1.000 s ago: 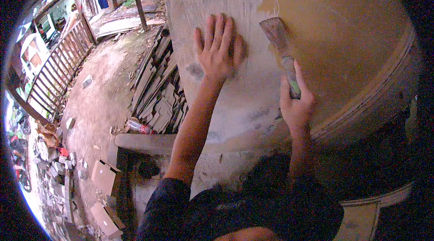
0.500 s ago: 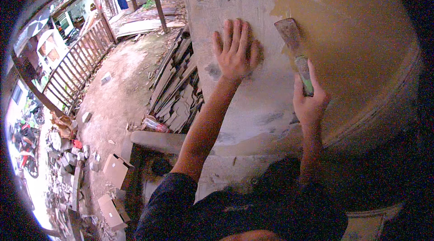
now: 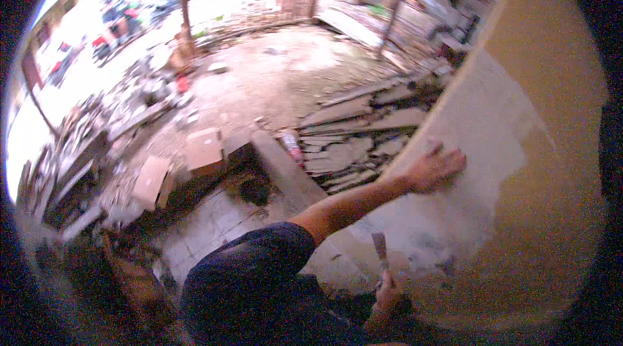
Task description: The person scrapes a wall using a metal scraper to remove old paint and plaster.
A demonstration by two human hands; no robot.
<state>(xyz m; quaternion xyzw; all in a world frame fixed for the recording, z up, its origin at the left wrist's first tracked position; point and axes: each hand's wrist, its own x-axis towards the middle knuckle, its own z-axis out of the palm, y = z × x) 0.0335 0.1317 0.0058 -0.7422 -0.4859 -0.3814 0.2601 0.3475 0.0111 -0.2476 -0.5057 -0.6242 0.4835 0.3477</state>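
Observation:
My left hand (image 3: 438,169) rests against the pale, scraped patch of the wall (image 3: 477,184), its arm stretched out to the right. Its fingers look slightly bent and apart, with nothing in them, though motion softens their outline. Low in the view, my right hand (image 3: 388,291) is closed round the handle of a scraper (image 3: 380,247). The flat metal blade points up and stands in front of the lower wall, apparently off its surface. Yellowish-brown coating (image 3: 545,223) covers the wall around the pale patch.
Broken sheets and boards (image 3: 354,132) are stacked beside the wall's edge. Cardboard boxes (image 3: 205,148) stand at the left, with rubble (image 3: 139,96) beyond them. A plastic bottle (image 3: 292,146) lies by a low ledge (image 3: 279,167). A railing (image 3: 295,3) borders the dirt yard.
The view has swung left, bringing more yard into sight. The scraper has come away from the coating edge and dropped low near my body. My left hand stays at the wall.

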